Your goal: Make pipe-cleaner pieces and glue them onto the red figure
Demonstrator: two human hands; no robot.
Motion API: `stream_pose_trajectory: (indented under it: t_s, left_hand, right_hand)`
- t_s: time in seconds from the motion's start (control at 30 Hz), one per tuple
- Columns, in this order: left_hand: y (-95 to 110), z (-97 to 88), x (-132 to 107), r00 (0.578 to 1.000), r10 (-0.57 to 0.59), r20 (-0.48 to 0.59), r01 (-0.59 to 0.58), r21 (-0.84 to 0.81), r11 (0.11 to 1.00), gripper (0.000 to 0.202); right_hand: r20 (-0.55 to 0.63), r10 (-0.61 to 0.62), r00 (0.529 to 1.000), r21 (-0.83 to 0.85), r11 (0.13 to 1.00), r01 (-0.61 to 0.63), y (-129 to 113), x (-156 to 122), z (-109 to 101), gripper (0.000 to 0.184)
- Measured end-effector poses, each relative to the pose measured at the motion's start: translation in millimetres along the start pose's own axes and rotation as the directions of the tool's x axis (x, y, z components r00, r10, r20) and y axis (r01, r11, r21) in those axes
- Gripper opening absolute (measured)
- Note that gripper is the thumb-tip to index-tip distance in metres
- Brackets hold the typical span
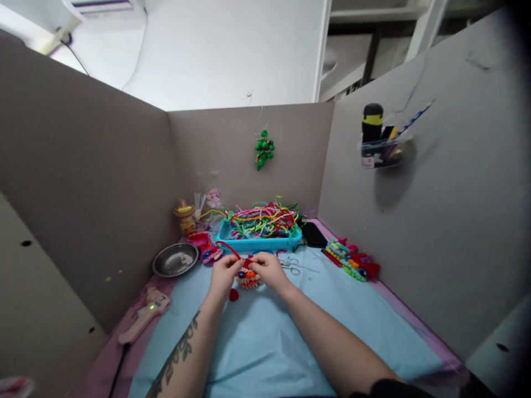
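Observation:
My left hand (225,272) is closed in a pinch on a red pipe cleaner (229,247), whose free end sticks up and to the left. My right hand (269,270) is closed too, its thumb and fingertips pinching the red fuzzy part between the hands. Just below the fingertips sits a small orange and cream pipe-cleaner figure (249,279) with a dark bead-like eye, partly covered by my fingers. A red round piece (234,294) lies on the blue cloth (265,331) near my left wrist. Scissors (292,269) rest to the right of my right hand.
Behind my hands stands a blue basket (259,243) heaped with coloured pipe cleaners. A metal bowl (175,260) with small white bits and a pink glue gun (145,319) with a lit green light are at left. Finished-looking colourful pieces (352,260) and a black phone-like slab (314,234) lie right.

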State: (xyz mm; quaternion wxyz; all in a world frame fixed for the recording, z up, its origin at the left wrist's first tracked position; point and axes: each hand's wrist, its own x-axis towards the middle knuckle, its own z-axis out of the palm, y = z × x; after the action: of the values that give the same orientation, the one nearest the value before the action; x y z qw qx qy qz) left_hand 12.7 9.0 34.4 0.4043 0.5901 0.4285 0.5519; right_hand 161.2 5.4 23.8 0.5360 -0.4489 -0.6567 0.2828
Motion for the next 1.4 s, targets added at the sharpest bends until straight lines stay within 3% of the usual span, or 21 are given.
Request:
stream_pose_trajectory:
  t_s: [0.27, 0.53, 0.67, 0.93, 1.07, 1.23, 1.4]
  left_hand:
    - [4, -2.5, 0, 0.999, 0.037, 0.038, -0.042, 0.129, 0.991, 0.015]
    - [1, -7.9, 2, 0.967, 0.112, 0.229, -0.190, 0.351, 0.917, 0.014]
    - [4, -7.8, 0, 0.967, 0.096, 0.235, -0.178, 0.357, 0.917, 0.020]
    - [11, -3.2, -1, 0.970, -0.097, 0.222, 0.063, 0.157, 0.986, 0.034]
    - [12, -2.6, -2, 0.975, -0.086, 0.203, 0.060, 0.131, 0.990, 0.035]
    - [10, -0.9, -2, 0.997, -0.014, 0.078, 0.004, 0.126, 0.992, 0.035]
    - [8, 2.3, -3, 0.999, 0.004, 0.032, -0.007, 0.117, 0.993, 0.038]
  right_hand:
    - [0.090, -0.051, 0.995, -0.177, 0.982, 0.067, 1, 3, -6, 0.015]
    - [0.208, -0.019, 0.978, -0.273, 0.959, 0.076, 16, 6, -7, 0.015]
    - [0.238, -0.016, 0.971, -0.267, 0.960, 0.081, 14, 5, -7, 0.016]
    - [0.255, -0.101, 0.962, -0.189, 0.970, 0.152, -3, 6, -18, 0.013]
    - [0.227, -0.054, 0.972, -0.153, 0.984, 0.091, -2, 6, -15, 0.013]
    - [0.179, 0.140, 0.974, 0.181, 0.968, -0.173, 1, 4, -2, 0.017]
    - [0.033, 0.188, 0.982, 0.266, 0.945, -0.190, 2, 3, 5, 0.020]
